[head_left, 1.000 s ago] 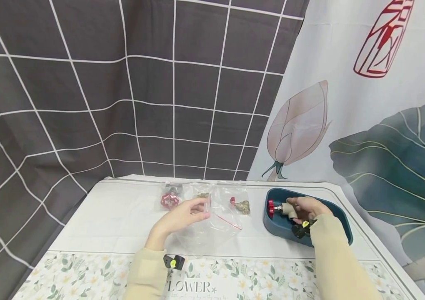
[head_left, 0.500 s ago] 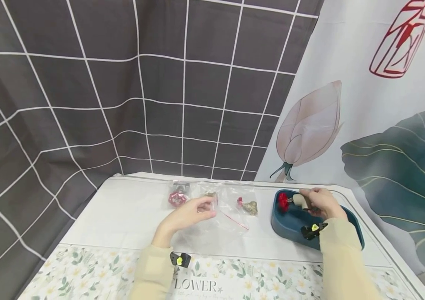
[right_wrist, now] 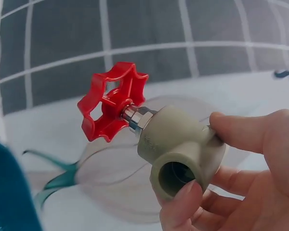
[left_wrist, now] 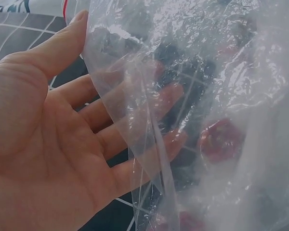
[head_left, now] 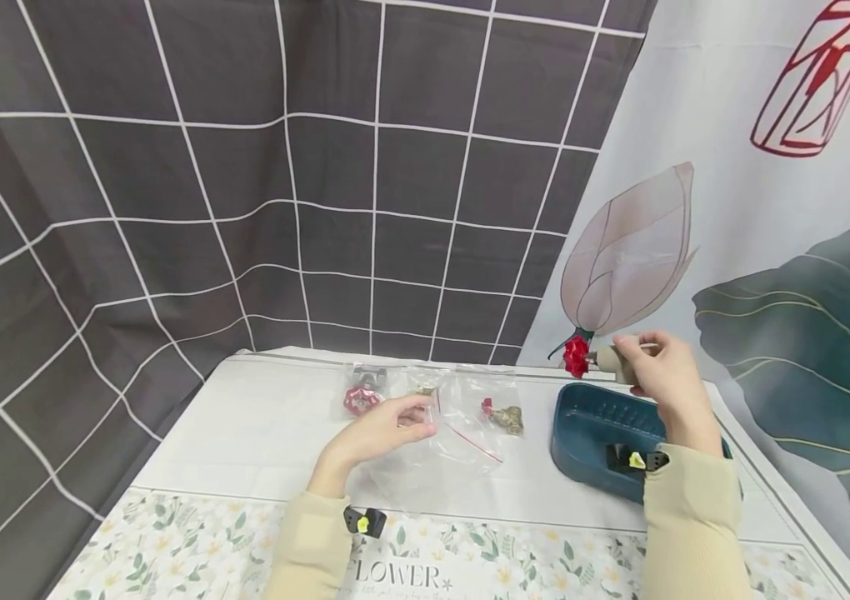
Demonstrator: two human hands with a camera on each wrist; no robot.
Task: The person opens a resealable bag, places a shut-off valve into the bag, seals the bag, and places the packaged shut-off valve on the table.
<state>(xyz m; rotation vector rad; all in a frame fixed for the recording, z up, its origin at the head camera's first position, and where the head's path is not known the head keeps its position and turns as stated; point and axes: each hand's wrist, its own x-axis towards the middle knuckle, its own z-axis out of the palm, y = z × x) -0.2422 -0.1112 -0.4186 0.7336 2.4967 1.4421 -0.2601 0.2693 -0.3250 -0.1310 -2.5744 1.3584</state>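
Note:
A stop valve (right_wrist: 178,144) with a beige plastic body, metal stem and red handwheel (right_wrist: 113,103) is held by my right hand (head_left: 672,379), thumb on top and fingers beneath. It hangs above the blue tray (head_left: 590,479), its round port facing the right wrist camera. My left hand (head_left: 380,429) holds the side of a clear zip bag (head_left: 432,475) with a red seal line. In the left wrist view, the thumb touches the bag's edge and the fingers (left_wrist: 130,130) show through the plastic.
Behind the bag lie a dark valve with a red handwheel (head_left: 362,400) and a brass valve with a red handle (head_left: 506,417), both in clear plastic. Another brass piece (head_left: 427,390) is partly hidden by my left hand. A gridded dark curtain (head_left: 335,183) hangs behind the table.
My right hand has lifted the stop valve up out of the blue tray. The left hand stays at the bag. The head view has shifted slightly.

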